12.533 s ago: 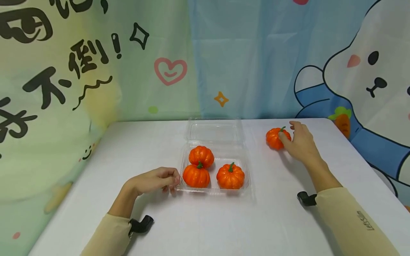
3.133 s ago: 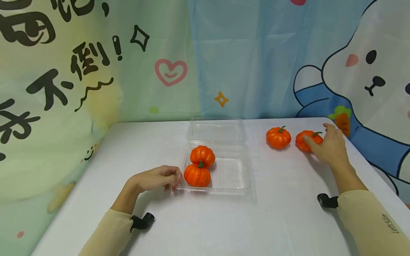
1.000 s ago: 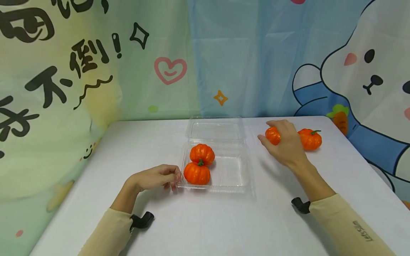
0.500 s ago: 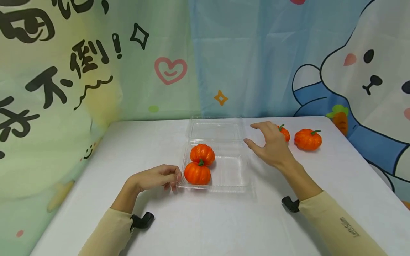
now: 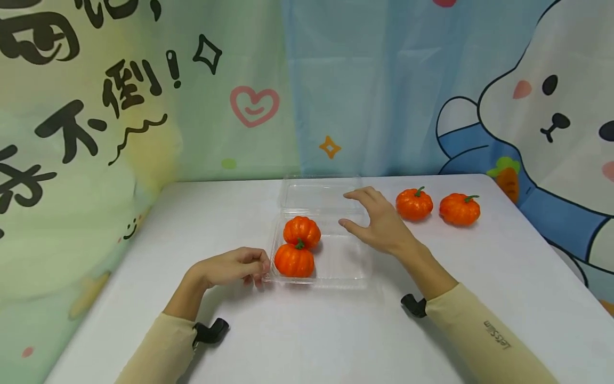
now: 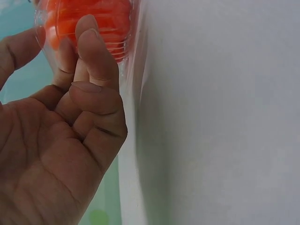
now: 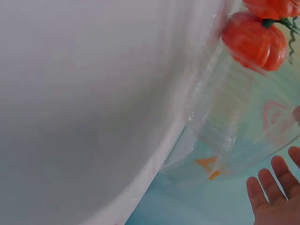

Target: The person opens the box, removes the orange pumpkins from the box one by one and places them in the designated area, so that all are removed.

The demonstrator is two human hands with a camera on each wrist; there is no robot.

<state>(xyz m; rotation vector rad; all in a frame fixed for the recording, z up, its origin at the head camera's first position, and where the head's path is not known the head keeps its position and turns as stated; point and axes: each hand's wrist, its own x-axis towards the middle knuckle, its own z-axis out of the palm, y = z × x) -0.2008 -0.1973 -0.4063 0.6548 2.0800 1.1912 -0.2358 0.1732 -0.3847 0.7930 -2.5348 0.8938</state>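
Observation:
A clear plastic clamshell box (image 5: 342, 261) lies with its lid (image 5: 318, 196) folded back on the white table. Two small orange toy pumpkins, a rear one (image 5: 301, 232) and a front one (image 5: 294, 261), sit in its left half. At the box's front left corner my left hand (image 5: 232, 266) pinches the edge; the left wrist view has the curled fingers (image 6: 98, 61) against the clear wall. My right hand (image 5: 376, 221) hovers over the box's right side, thumb and fingers spread, holding nothing. In the right wrist view its fingers (image 7: 269, 185) are extended beside the clear plastic.
Two more orange pumpkins, one nearer (image 5: 414, 204) and one farther right (image 5: 459, 209), stand on the table (image 5: 312, 336) right of the box. A printed curtain (image 5: 345, 90) hangs behind the table's back edge.
Since the earliest frame the front right pumpkin has left the box and stands at the far right. Lately my right hand has moved left, from the pumpkins to over the box. My left hand stays put.

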